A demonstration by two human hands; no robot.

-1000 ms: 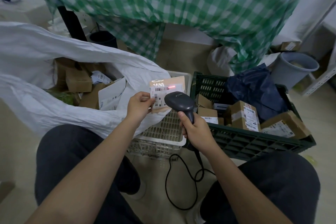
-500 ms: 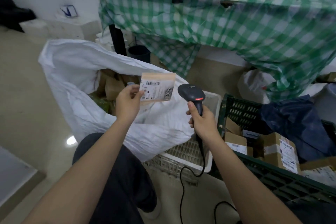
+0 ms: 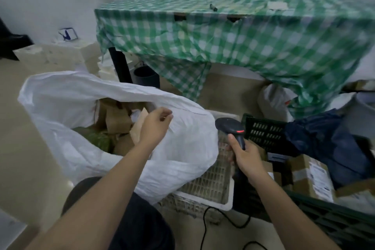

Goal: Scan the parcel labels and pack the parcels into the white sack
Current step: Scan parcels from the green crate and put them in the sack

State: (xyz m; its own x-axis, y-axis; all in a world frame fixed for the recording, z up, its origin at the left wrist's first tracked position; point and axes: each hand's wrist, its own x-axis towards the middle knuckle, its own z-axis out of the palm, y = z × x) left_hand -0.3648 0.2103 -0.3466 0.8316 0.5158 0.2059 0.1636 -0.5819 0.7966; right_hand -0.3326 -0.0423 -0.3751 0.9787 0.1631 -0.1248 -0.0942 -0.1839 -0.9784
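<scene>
Now the left hand (image 3: 156,126) hovers over the mouth of the white sack (image 3: 182,148), at about ten o'clock from the middle of the view. Its fingers are loosely curled and hold nothing, so the packing step for one parcel looks finished. Inside the sack several brown parcels (image 3: 115,119) lie in a heap, with something green beside them at about eight o'clock.

The right hand (image 3: 246,160) grips the handle of the black scanner (image 3: 230,126), with fingers wrapped around it and the head pointing up and to the left; a small red light shows on it. A cable (image 3: 221,217) runs down from it to the floor.

At four o'clock stands a green crate (image 3: 261,132) with more boxes (image 3: 310,176) carrying white labels, and a dark blue bag (image 3: 324,142) lies on top of them. Between the sack and the green crate sits a white crate (image 3: 213,201).

Probably the next move is for the free left hand to cross to the green crate, take one box, and turn its label toward the scanner. The blue bag covers part of the boxes, so it may need pushing aside.
</scene>
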